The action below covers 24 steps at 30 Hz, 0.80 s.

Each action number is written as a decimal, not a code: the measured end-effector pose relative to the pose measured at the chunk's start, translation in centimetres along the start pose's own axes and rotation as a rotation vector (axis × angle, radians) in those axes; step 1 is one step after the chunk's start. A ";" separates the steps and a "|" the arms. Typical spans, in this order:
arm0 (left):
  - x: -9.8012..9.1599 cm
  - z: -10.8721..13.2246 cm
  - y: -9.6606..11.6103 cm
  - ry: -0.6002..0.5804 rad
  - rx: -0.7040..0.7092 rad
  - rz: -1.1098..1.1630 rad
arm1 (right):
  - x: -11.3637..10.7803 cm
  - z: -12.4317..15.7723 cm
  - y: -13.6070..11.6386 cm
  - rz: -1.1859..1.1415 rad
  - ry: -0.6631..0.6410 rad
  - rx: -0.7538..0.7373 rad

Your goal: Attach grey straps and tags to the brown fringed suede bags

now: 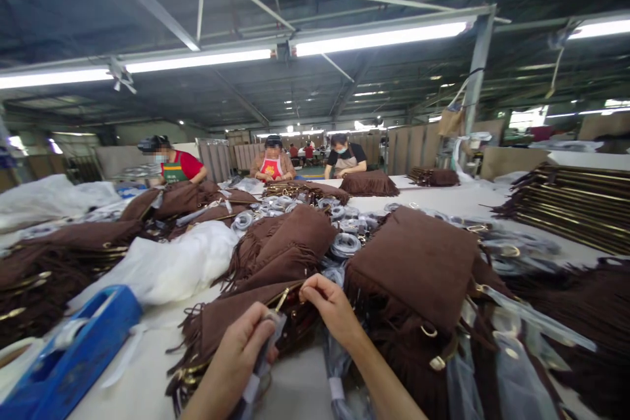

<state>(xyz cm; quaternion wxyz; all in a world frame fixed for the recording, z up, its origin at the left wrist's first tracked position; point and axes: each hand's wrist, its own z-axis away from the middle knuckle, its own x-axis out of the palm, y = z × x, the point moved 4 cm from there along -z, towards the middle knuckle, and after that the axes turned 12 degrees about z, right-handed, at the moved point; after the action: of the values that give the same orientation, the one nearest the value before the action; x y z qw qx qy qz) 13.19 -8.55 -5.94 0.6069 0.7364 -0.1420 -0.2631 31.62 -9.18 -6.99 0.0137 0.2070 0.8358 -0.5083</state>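
My left hand (241,344) is closed around a strap in clear plastic (277,327). A gold metal clasp (282,300) sticks up from it, close to the bag's opening. My right hand (332,305) is closed in a pinch at the upper edge of a brown fringed bag (224,321), which lies in front of me with its gold zipper side towards me. What exactly is between the right fingertips is too small to make out, but they touch the bag's edge. Below my right wrist hangs another plastic-wrapped strap (337,364).
Brown fringed bags (413,262) are heaped to the right, with a tall stack (575,203) behind. Coiled wrapped straps (346,246) lie mid-table. White plastic sheeting (172,266) and a blue tape dispenser (79,354) are on the left. Several people work across the table.
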 end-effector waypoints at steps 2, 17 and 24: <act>-0.6 -0.8 0.0 0.028 -0.026 0.114 | 0.1 0.2 -0.7 -0.029 -0.069 -0.016; 0.3 -0.3 -0.2 -0.224 -0.092 -0.112 | 0.6 0.1 -0.9 -0.037 -0.110 -0.078; -0.1 -0.9 1.5 -0.135 -0.052 0.093 | 0.9 -0.1 -1.9 -0.049 -0.120 -0.153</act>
<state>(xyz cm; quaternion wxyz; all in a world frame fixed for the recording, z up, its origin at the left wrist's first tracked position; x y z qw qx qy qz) 13.76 -8.14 -4.35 0.6263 0.6938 -0.2095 -0.2873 30.10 -9.56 -5.59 0.0671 0.1542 0.8747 -0.4546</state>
